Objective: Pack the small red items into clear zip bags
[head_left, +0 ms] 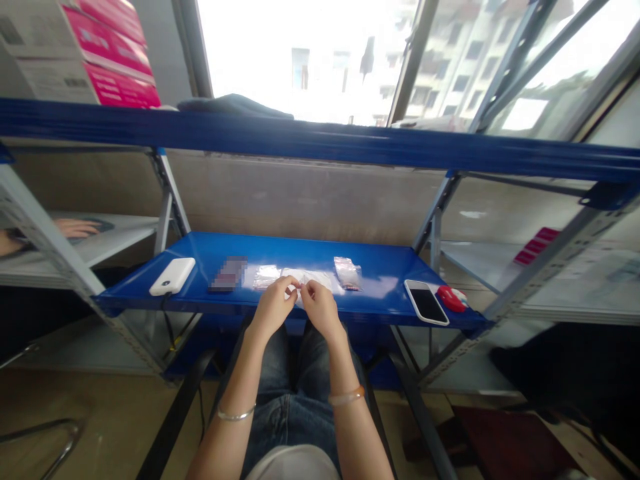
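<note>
A: ok what's where?

B: Left of the hands, a white device (173, 275), then a clear packet (267, 275). Left hand (275, 301) is curled, thumb and finger nearly together; right hand (321, 305) same, beside it. White sheet (320, 275) just beyond. Can't tell what they're pinching, tbh. Plastic bags (349, 275) and phone (427, 303) off right.

A: Which step?

B: Probably fiddly fingertip work; next move calls for a light, steady pinch.

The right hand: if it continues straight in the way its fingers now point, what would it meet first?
Most likely the left hand, whose fingertips are close to those of the right hand; whether they touch, I cannot tell from this view.
</note>
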### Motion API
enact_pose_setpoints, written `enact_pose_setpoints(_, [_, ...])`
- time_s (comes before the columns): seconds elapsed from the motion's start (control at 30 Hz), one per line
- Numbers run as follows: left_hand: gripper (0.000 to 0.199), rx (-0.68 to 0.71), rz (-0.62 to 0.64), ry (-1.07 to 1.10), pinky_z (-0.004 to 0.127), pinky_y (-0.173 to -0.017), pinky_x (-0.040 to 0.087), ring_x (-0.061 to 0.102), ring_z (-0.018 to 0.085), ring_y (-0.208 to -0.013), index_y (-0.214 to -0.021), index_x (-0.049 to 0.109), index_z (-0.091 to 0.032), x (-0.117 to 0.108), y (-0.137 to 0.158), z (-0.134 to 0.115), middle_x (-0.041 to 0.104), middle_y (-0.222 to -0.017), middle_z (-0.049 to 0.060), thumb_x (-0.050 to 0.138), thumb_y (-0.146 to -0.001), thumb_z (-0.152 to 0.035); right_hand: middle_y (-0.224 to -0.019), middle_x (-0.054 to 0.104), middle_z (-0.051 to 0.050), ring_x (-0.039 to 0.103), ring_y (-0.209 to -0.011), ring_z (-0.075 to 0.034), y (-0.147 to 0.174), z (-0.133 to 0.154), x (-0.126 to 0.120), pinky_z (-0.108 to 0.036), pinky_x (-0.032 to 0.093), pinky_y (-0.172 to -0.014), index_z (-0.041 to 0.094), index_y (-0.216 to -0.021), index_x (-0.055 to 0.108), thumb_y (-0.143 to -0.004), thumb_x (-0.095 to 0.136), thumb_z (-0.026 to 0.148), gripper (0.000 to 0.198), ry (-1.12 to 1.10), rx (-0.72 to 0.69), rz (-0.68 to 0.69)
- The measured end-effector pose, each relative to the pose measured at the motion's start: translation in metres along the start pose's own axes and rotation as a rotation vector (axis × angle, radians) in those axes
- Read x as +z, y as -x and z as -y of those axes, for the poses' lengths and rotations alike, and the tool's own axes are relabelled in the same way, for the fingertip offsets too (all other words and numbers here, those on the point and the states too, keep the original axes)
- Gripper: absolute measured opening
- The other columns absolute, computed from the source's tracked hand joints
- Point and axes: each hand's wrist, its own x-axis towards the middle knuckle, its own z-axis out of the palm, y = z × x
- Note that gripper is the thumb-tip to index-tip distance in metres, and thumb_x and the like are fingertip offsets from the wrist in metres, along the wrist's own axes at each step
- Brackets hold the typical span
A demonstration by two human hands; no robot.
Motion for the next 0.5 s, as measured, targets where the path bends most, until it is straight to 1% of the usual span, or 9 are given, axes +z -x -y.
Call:
enact_pose_setpoints(0.1, [0.024, -0.005, 0.043, -0.126, 0.031, -0.08, 0.045, 0.062, 0.022, -0.09, -0.091, 0.063, -0.018, 0.001, 0.0, 0.0, 0.067, -0.099, 0.01, 0.043, -0.081, -0.01, -0.057, 0.049, 0.002, 0.041, -0.054, -0.013, 0.0, 0.001, 0.0, -0.025, 0.023, -0.053, 0.021, -0.061, 0.043, -0.085, 0.046, 0.032, 0.027, 0.061, -0.001, 0.028])
enact_pose_setpoints(0.2, [0.026, -0.011, 0.095, -0.221, 0.031, -0.079, 0.045, 0.063, 0.024, -0.091, -0.094, 0.066, -0.018, -0.001, 0.001, -0.001, 0.069, -0.099, 0.011, 0.043, -0.084, -0.013, -0.059, 0.052, 0.001, 0.045, -0.056, -0.014, 0.0, 0.003, 0.003, -0.024, 0.026, -0.054, 0.021, -0.062, 0.045, -0.087, 0.045, 0.032, 0.027, 0.105, -0.031, 0.047])
enact_pose_setpoints(0.27, [0.027, -0.028, 0.106, -0.255, 0.031, -0.08, 0.045, 0.064, 0.024, -0.091, -0.102, 0.066, -0.019, -0.003, 0.001, 0.0, 0.069, -0.102, 0.011, 0.045, -0.085, -0.016, -0.059, 0.053, 0.0, 0.047, -0.057, -0.014, 0.0, 0.002, 0.006, -0.024, 0.028, -0.054, 0.021, -0.062, 0.046, -0.087, 0.045, 0.032, 0.027, 0.098, -0.045, 0.055])
enact_pose_setpoints(0.33, [0.03, -0.056, 0.08, -0.284, 0.032, -0.082, 0.046, 0.064, 0.024, -0.092, -0.11, 0.064, -0.02, -0.004, 0.001, 0.002, 0.069, -0.106, 0.011, 0.048, -0.085, -0.019, -0.057, 0.054, 0.0, 0.048, -0.056, -0.014, 0.0, -0.001, 0.009, -0.024, 0.03, -0.054, 0.02, -0.061, 0.047, -0.086, 0.045, 0.031, 0.027, 0.048, -0.052, 0.069])
enact_pose_setpoints(0.43, [0.032, -0.06, 0.041, -0.312, 0.033, -0.084, 0.046, 0.063, 0.025, -0.095, -0.114, 0.062, -0.021, -0.005, 0.001, 0.006, 0.068, -0.109, 0.011, 0.052, -0.084, -0.021, -0.056, 0.055, 0.001, 0.052, -0.054, -0.013, -0.002, -0.005, 0.014, -0.023, 0.035, -0.053, 0.02, -0.06, 0.047, -0.085, 0.048, 0.034, 0.028, -0.105, -0.047, 0.102])
enact_pose_setpoints(0.5, [0.034, -0.046, 0.036, -0.321, 0.033, -0.085, 0.045, 0.063, 0.025, -0.097, -0.115, 0.061, -0.021, -0.006, 0.001, 0.008, 0.067, -0.111, 0.011, 0.053, -0.083, -0.02, -0.058, 0.057, 0.0, 0.055, -0.052, -0.012, -0.003, -0.005, 0.015, -0.021, 0.038, -0.048, 0.019, -0.063, 0.048, -0.084, 0.05, 0.041, 0.03, -0.251, 0.012, 0.155])
